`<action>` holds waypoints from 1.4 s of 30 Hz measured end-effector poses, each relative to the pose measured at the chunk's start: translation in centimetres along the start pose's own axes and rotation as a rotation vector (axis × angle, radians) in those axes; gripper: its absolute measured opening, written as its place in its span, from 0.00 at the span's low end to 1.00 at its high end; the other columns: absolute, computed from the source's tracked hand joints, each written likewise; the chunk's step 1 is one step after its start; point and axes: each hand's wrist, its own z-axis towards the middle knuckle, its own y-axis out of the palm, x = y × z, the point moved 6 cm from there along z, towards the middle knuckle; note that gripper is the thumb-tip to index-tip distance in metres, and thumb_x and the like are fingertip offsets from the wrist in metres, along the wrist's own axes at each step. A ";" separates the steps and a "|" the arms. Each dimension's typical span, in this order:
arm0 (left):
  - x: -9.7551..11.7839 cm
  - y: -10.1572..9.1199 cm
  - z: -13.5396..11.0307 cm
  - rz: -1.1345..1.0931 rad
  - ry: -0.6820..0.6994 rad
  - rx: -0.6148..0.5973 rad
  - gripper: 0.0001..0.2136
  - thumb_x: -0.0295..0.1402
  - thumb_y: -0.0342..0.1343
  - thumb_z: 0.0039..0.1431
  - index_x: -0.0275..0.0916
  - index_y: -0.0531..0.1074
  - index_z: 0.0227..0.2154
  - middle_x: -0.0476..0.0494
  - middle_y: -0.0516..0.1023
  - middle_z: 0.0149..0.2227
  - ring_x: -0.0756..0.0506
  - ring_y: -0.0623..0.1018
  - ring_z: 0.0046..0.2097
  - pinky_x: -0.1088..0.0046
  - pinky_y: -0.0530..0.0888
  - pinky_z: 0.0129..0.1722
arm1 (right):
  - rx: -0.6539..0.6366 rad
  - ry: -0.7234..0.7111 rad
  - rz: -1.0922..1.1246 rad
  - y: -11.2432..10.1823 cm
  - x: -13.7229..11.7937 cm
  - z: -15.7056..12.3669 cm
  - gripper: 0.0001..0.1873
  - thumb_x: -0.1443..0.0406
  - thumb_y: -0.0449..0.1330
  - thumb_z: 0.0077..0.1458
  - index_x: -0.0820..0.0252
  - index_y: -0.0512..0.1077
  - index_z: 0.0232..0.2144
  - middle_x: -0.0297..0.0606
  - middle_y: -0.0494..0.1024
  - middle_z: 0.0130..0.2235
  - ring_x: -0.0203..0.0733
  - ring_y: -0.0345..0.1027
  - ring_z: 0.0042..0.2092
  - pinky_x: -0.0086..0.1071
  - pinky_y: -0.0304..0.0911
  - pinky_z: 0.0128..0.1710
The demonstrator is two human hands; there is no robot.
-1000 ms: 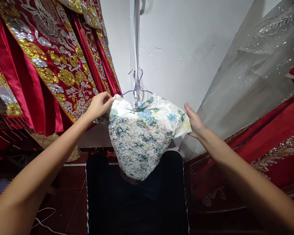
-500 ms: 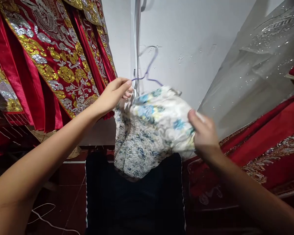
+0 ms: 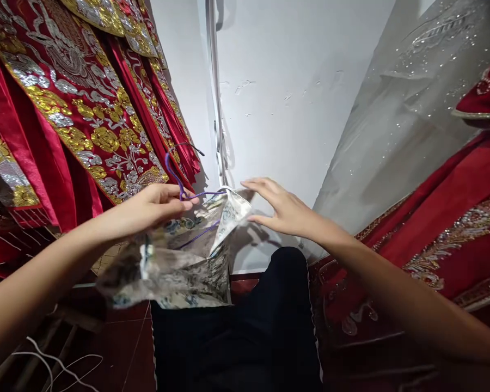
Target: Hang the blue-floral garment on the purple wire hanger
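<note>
A purple wire hanger point(image 3: 175, 171) is pinched in my left hand point(image 3: 159, 204) just below its hook, which points up and to the right. On the hanger hangs a white garment point(image 3: 228, 218) with a blue floral print, its lower part blurred and swung to the left over my lap. My right hand point(image 3: 277, 207) is at the garment's upper right corner, thumb and fingers apart on either side of the fabric edge. Whether its fingertips touch the cloth I cannot tell. One bar of the hanger shows inside the garment.
Red costumes point(image 3: 106, 139) with gold and silver sequins hang on the left. To the right are a sparkly, sheer white fabric point(image 3: 375, 130) and a red beaded garment point(image 3: 445, 218). A white wall point(image 3: 277, 98) stands ahead. White cables point(image 3: 61, 362) lie on the dark red floor.
The hanger has turned and come lower and left with my left hand. The garment has swung left, and my right hand has released its lower part and moved up and left.
</note>
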 end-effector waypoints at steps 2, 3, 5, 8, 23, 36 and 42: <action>0.3 -1.3 0.8 0.070 0.022 -0.025 0.15 0.49 0.63 0.55 0.42 0.77 0.28 0.46 0.74 0.24 0.48 0.72 0.24 0.73 0.67 0.19 | -0.017 0.066 0.050 0.3 1.6 0.6 0.28 0.52 0.61 0.60 0.53 0.70 0.59 0.46 0.73 0.57 0.55 0.69 0.56 0.49 0.66 0.54; 0.3 -1.9 1.5 0.097 0.031 -0.026 0.15 0.49 0.62 0.56 0.41 0.76 0.26 0.46 0.74 0.24 0.48 0.72 0.24 0.73 0.67 0.20 | -0.054 0.126 0.123 0.6 2.5 0.8 0.23 0.50 0.59 0.61 0.55 0.75 0.52 0.44 0.77 0.49 0.51 0.73 0.48 0.45 0.69 0.48; 0.4 -3.2 3.0 0.155 0.090 0.086 0.16 0.47 0.61 0.57 0.40 0.73 0.25 0.46 0.73 0.23 0.48 0.72 0.25 0.72 0.68 0.22 | -0.128 0.256 0.322 1.1 4.3 1.3 0.22 0.46 0.58 0.61 0.57 0.78 0.35 0.39 0.77 0.33 0.43 0.72 0.32 0.37 0.69 0.34; 0.1 -4.5 5.2 0.218 0.190 0.320 0.11 0.43 0.60 0.59 0.40 0.74 0.30 0.44 0.77 0.30 0.46 0.76 0.31 0.68 0.73 0.30 | -0.043 0.395 0.628 0.4 6.8 2.5 0.24 0.42 0.65 0.52 0.57 0.77 0.29 0.37 0.77 0.27 0.40 0.70 0.27 0.33 0.67 0.27; -4.5 8.2 3.5 0.784 0.477 0.009 0.13 0.34 0.44 0.67 0.40 0.71 0.48 0.40 0.79 0.32 0.41 0.77 0.33 0.66 0.69 0.32 | 0.576 0.443 0.727 -4.0 11.7 8.6 0.30 0.37 0.66 0.41 0.54 0.68 0.30 0.44 0.78 0.33 0.53 0.76 0.43 0.43 0.72 0.40; -9.0 14.0 2.9 0.072 0.142 0.079 0.24 0.46 0.49 0.67 0.47 0.58 0.63 0.43 0.80 0.41 0.43 0.79 0.30 0.67 0.71 0.30 | 0.621 0.525 0.646 -4.3 14.1 0.1 0.27 0.38 0.65 0.46 0.52 0.72 0.36 0.42 0.79 0.35 0.56 0.76 0.42 0.46 0.72 0.37; -11.2 16.8 4.2 -0.056 0.046 0.227 0.15 0.50 0.55 0.63 0.44 0.73 0.40 0.43 0.81 0.38 0.42 0.78 0.33 0.66 0.72 0.32 | 0.580 0.548 0.665 -3.0 13.6 -1.0 0.30 0.38 0.63 0.49 0.52 0.72 0.42 0.45 0.81 0.40 0.57 0.76 0.44 0.46 0.72 0.36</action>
